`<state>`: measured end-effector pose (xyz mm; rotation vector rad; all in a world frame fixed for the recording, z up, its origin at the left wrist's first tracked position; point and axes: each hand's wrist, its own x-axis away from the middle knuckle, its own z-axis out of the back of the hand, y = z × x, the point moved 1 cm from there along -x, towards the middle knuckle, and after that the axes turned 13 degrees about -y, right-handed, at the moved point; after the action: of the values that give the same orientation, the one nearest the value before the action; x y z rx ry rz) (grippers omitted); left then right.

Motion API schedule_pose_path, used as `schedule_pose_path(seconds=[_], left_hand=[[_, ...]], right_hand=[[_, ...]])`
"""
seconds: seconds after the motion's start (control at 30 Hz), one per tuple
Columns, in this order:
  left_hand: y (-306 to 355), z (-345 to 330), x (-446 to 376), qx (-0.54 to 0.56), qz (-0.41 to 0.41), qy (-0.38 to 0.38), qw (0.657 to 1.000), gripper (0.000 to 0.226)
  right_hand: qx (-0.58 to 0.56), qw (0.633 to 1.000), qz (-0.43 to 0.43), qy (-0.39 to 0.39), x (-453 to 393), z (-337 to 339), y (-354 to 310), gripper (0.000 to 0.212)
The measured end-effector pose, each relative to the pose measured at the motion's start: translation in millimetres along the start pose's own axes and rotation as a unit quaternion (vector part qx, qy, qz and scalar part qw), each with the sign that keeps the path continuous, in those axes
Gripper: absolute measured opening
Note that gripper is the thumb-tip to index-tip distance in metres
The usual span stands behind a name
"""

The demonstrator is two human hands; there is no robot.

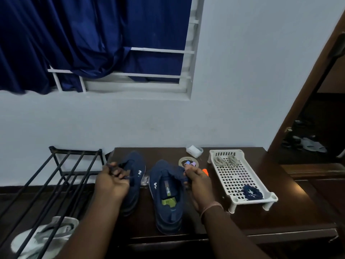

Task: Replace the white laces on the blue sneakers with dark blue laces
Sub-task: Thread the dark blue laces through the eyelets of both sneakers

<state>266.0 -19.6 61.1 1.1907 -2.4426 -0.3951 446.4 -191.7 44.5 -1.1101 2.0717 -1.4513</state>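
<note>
Two dark blue sneakers stand side by side on a dark wooden table [291,212]. The left sneaker [133,176] is partly hidden behind my left hand [111,184], whose curled fingers pinch a dark blue lace by its eyelets. The right sneaker [168,199] has its opening facing up. My right hand [197,182] grips a dark blue lace at that shoe's upper right edge. A white slotted tray [240,182] on the right holds the coiled white laces [226,160] at its far end and a bundle of dark blue lace [252,192] at its near end.
A tape roll [188,162] with small coloured pieces and a white box [195,150] lie behind the right sneaker. A black metal rack [56,176] stands left of the table, with a white shoe [46,236] beneath it. A brown door [306,101] stands at the right.
</note>
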Motion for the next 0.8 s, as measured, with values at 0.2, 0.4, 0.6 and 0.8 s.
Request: schedule_pose_path(seconds=[0.2, 0.4, 0.6, 0.8], left_hand=[[-38.3, -36.4, 8.8, -0.509, 0.055, -0.094, 0.854, 0.028], [-49.0, -38.8, 6.1, -0.688, 0.024, -0.162, 0.707, 0.016], [-14.8, -37.6, -8.0, -0.543, -0.028, -0.01, 0.839, 0.029], [20.3, -14.3, -29.3, -0.411, -0.096, 0.095, 0.902, 0.025]], right_hand=[[0.029, 0.993, 0.002, -0.111, -24.7, -21.4, 3.2, 0.019], [0.164, 0.978, -0.007, -0.126, -30.9, -22.5, -7.9, 0.016], [0.404, 0.911, -0.021, -0.079, -34.1, -0.4, -46.5, 0.01], [0.545, 0.826, 0.039, 0.137, -34.8, 30.2, -64.6, 0.029]])
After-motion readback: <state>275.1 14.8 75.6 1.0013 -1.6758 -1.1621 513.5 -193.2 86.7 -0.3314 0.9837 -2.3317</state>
